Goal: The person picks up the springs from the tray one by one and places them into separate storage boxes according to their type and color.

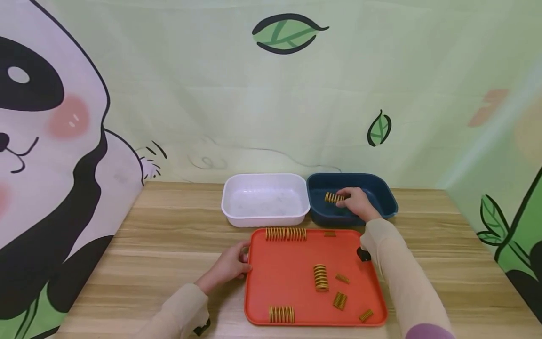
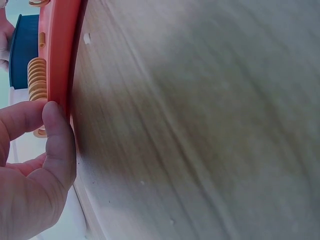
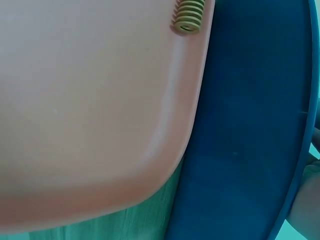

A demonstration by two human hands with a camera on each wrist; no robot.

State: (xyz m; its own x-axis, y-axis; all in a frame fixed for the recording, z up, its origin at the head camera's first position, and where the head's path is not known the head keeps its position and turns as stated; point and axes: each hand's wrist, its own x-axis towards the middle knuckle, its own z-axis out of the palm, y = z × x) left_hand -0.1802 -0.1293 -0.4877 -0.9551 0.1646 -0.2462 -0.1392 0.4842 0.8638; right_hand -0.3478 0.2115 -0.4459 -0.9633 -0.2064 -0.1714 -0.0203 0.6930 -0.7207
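Note:
My right hand (image 1: pixel 357 203) reaches into the dark blue bin (image 1: pixel 387 200) and pinches the right end of a large gold coil spring (image 1: pixel 333 197). In the right wrist view only part of that hand (image 3: pixel 306 200) shows, behind the bin's wall. My left hand (image 1: pixel 228 262) grips the left rim of the red tray (image 1: pixel 292 273) with thumb and finger, as the left wrist view shows. Several gold springs lie on the tray: large ones along the upper left edge (image 1: pixel 285 234), one near the front left (image 1: pixel 281 314) and one standing lengthwise mid-tray (image 1: pixel 321 278).
Smaller springs lie on the tray's right half, among them one (image 1: pixel 340 300) and another (image 1: pixel 366 315), plus one at the back edge (image 1: pixel 330 233). A white bin (image 1: pixel 266 220) stands left of the blue bin. A patterned cloth wall (image 1: pixel 190 94) rises behind the wooden table (image 1: pixel 169 226).

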